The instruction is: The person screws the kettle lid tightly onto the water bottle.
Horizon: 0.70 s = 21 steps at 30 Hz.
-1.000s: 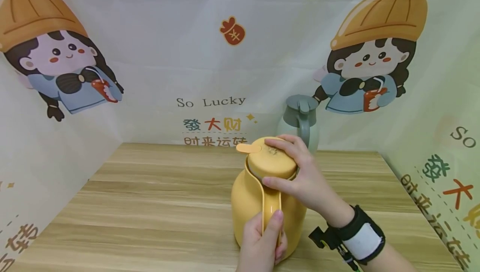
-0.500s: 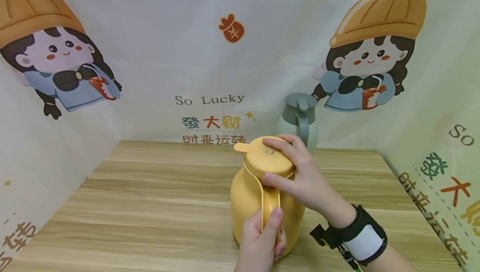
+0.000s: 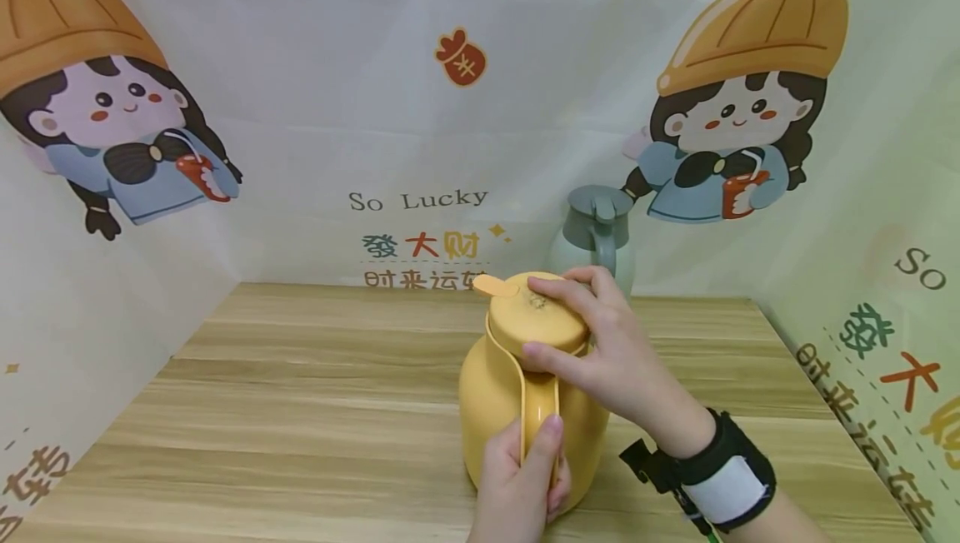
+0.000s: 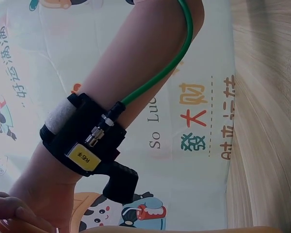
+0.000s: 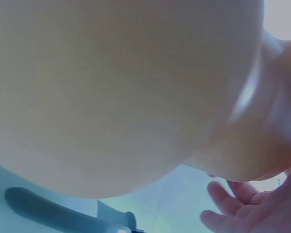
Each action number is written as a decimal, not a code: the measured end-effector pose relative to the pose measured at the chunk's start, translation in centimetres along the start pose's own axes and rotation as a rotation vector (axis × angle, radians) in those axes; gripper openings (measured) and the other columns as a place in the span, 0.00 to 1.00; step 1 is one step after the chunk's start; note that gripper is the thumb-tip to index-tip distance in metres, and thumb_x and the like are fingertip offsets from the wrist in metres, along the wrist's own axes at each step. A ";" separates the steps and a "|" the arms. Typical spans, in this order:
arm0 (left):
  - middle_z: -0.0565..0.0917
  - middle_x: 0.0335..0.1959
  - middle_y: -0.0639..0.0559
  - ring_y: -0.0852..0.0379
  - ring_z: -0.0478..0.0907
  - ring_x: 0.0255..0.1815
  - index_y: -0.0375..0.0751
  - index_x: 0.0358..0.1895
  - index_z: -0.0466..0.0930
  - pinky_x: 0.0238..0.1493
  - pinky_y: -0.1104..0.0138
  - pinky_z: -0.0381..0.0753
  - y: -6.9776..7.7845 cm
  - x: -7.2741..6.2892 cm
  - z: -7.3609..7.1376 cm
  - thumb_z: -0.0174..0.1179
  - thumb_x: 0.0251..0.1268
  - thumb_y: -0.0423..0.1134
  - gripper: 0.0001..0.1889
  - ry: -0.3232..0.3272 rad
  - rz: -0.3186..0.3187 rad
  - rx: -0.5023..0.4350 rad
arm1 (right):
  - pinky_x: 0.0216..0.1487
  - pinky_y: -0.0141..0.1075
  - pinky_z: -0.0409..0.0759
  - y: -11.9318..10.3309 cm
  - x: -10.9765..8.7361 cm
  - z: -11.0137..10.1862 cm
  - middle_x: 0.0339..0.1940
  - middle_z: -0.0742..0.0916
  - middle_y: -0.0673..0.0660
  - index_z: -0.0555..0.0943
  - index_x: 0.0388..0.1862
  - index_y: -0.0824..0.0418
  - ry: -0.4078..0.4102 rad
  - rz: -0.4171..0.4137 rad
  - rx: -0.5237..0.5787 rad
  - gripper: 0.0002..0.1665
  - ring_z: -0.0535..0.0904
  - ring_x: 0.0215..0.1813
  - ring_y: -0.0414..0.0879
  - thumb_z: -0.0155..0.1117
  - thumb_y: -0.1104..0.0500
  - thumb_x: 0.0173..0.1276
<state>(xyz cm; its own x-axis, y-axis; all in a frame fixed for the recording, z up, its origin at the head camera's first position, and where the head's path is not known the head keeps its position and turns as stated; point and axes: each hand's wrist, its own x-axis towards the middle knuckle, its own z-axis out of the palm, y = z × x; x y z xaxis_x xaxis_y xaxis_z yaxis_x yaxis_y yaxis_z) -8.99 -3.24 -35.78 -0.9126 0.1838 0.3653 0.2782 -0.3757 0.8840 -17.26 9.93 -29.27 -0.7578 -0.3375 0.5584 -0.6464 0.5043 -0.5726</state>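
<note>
A yellow insulated jug (image 3: 483, 410) stands upright on the wood-grain tabletop, right of middle in the head view. My left hand (image 3: 517, 480) grips its handle (image 3: 541, 401) low down, thumb along the near side. On top, my right hand (image 3: 603, 347) holds the round yellow lid (image 3: 525, 322), thumb at the near edge and fingers over the far side. The lid's flat tab (image 3: 495, 286) points to the far left. In the right wrist view the jug's body (image 5: 111, 97) fills most of the frame. The left wrist view mainly shows the right forearm (image 4: 136, 63).
Behind the yellow jug, near the back wall, stands a grey-green jug (image 3: 581, 235), partly hidden by the right hand. Printed cloth walls (image 3: 300, 93) enclose the tabletop (image 3: 300, 410) at the back and both sides. A black strap (image 3: 723, 468) with a camera circles the right wrist.
The lid has turned slightly clockwise seen from above, its tab swinging a little toward the back. Both hands keep their places on the handle and lid.
</note>
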 end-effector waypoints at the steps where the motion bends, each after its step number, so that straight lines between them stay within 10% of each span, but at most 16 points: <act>1: 0.56 0.07 0.31 0.63 0.57 0.07 0.23 0.24 0.60 0.09 0.76 0.57 0.0 0.0 0.0 0.44 0.77 0.35 0.20 -0.003 0.004 -0.001 | 0.55 0.48 0.70 -0.1 0.1 0.0 0.57 0.70 0.56 0.76 0.62 0.49 0.005 0.001 -0.010 0.36 0.68 0.57 0.52 0.75 0.45 0.54; 7: 0.56 0.07 0.31 0.62 0.57 0.07 0.23 0.24 0.60 0.10 0.76 0.58 0.0 0.0 -0.1 0.45 0.77 0.36 0.21 0.009 -0.009 0.001 | 0.65 0.52 0.63 -0.7 1.0 0.1 0.66 0.72 0.49 0.77 0.55 0.56 0.004 -0.022 -0.045 0.35 0.60 0.71 0.49 0.76 0.43 0.51; 21: 0.56 0.07 0.31 0.65 0.58 0.07 0.24 0.23 0.60 0.10 0.76 0.58 -0.1 -0.1 0.0 0.46 0.76 0.38 0.22 0.028 -0.026 0.011 | 0.61 0.49 0.68 -0.3 1.1 -0.3 0.64 0.74 0.56 0.72 0.61 0.59 -0.083 -0.168 -0.171 0.31 0.67 0.65 0.50 0.61 0.46 0.62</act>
<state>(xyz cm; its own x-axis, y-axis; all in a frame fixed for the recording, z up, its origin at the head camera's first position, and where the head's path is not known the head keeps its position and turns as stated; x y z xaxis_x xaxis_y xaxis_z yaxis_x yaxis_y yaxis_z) -8.96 -3.25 -35.91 -0.9276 0.1677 0.3339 0.2575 -0.3608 0.8964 -17.91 9.64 -28.31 -0.6501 -0.4883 0.5822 -0.7451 0.5600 -0.3623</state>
